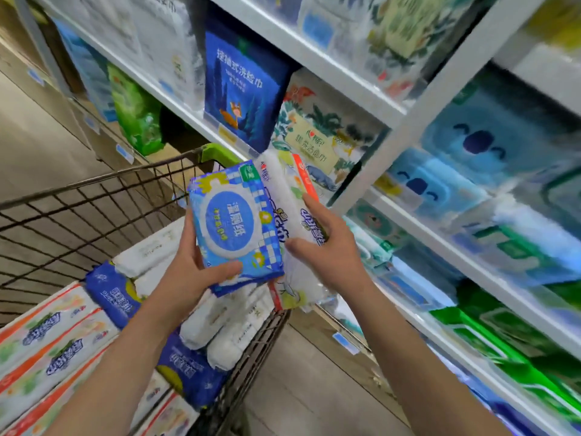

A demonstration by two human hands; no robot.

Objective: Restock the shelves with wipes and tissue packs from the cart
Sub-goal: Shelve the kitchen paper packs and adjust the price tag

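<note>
Nearest, at 7 o'clock, the cart (63,234) holds unshelved stock: orange-striped packs (47,335), dark blue packs (110,294) and white rolls (226,328). Above its far right corner, near centre frame, the left hand (188,272) grips a blue wipes pack (232,225), thumb clamped across the lower front and fingers behind the left edge, label face up. Touching it at 3 o'clock, the right hand (330,247) holds a white tissue pack (292,196), fingers spread over its face and thumb wrapped round the near side. Both packs are clear of the cart and not yet on any shelf. Beyond, from 12 to 4 o'clock, the shelves (446,247) stand crowded with blurred blue and green packs; labels there cannot be read. Judgement: the step in hand is carrying from cart to shelf. The next move calls for finding matching stock, then sliding each pack into a gap, one hand at a time.
</note>
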